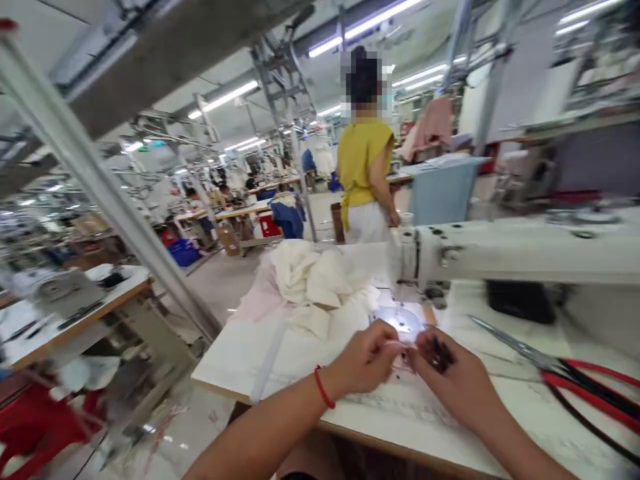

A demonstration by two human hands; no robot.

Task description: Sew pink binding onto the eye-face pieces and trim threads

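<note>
My left hand (365,357), with a red string bracelet on its wrist, pinches a narrow pale pink fabric strip (403,350) between its fingers. My right hand (443,367) holds the other end of the strip, and a small dark item (440,355) shows at its fingers; what that item is, I cannot tell. Both hands are just in front of the lit needle plate (400,321) of a white industrial sewing machine (505,257). A heap of cream fabric (310,277) lies on pale pink cloth (255,300) behind my left hand.
Red-handled scissors (555,367) lie on the white sewing table (280,360) to my right. A metal pole (95,173) rises at left beside another sewing table (80,320). A person in a yellow top (363,167) stands beyond the machine. Further workstations fill the hall.
</note>
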